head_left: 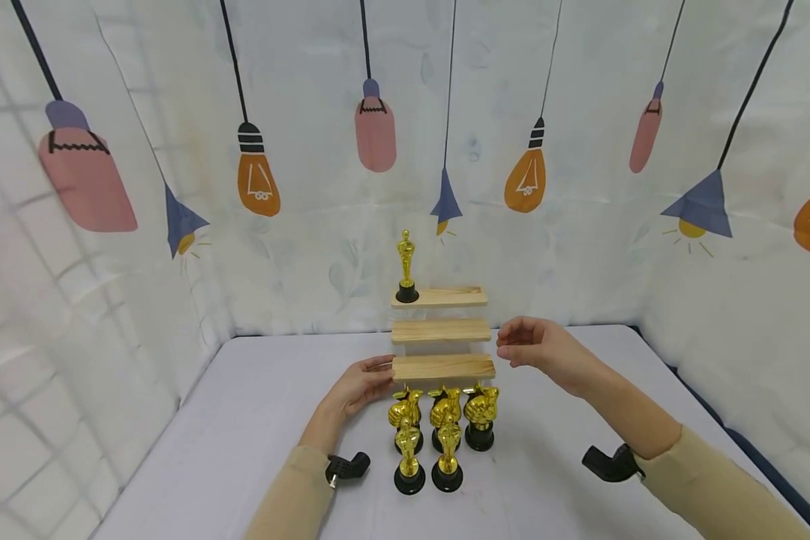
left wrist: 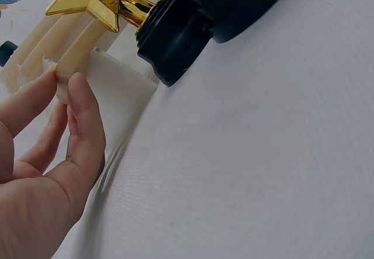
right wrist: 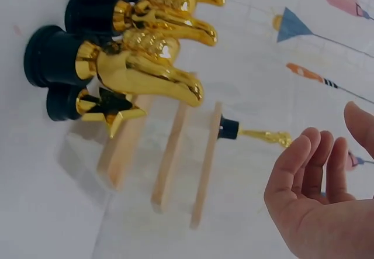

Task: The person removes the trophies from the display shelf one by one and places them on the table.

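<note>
A stepped rack of three light wooden shelves stands at the middle back of the table. At the left end of its lowest shelf (head_left: 443,367), my left hand (head_left: 364,386) pinches the wood between thumb and finger, as the left wrist view (left wrist: 67,75) shows up close. My right hand (head_left: 536,349) is raised beside the right end of the middle shelf (head_left: 441,331), fingers loosely curled and holding nothing. On the left of the top shelf (head_left: 452,297) stands a gold statuette trophy (head_left: 406,266) with a black base.
Before the rack stand several gold trophies on black bases: two statuettes (head_left: 448,454) in front, thumbs-up trophies (head_left: 481,416) behind, and a star trophy (right wrist: 111,110) further back. White curtains (head_left: 297,270) printed with lamps hang around the white table (head_left: 243,420).
</note>
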{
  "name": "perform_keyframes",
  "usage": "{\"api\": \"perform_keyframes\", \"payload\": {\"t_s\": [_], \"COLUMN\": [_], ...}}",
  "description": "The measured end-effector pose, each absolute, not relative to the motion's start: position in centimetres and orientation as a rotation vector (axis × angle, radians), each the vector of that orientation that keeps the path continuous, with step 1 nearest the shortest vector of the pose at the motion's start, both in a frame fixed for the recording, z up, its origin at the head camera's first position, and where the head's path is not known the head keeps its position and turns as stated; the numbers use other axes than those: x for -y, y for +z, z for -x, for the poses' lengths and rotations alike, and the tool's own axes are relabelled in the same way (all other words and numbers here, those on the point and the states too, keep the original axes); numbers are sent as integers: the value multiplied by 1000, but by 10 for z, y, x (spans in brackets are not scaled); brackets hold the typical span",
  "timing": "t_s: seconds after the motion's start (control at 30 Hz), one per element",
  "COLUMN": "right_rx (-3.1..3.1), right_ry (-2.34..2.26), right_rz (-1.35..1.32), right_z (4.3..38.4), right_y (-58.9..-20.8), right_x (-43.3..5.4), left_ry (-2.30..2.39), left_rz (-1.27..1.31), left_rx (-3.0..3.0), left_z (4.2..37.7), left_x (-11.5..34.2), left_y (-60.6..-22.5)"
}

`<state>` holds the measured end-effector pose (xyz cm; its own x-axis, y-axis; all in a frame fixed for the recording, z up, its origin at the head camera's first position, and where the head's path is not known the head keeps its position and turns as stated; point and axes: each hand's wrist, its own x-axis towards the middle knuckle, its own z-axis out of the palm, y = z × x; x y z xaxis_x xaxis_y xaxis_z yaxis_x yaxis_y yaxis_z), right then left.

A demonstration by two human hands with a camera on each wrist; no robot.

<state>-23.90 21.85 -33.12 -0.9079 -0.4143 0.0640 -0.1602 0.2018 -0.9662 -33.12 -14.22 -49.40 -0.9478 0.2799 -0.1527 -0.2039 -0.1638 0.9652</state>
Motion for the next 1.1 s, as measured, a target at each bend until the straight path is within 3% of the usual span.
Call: {"api": "perform_keyframes", "payload": {"t_s": [1.1], "right_rx": [-2225], "right_ry": [-1899], "right_rz": [404], "right_z": [333], "right_y": [-309], "right_x": [-168], "left_ry": [2189], "left_rz": [-86], "left_rx": [-1778], "left_z": [333], "left_x": [142], "left_y": [-496]}}
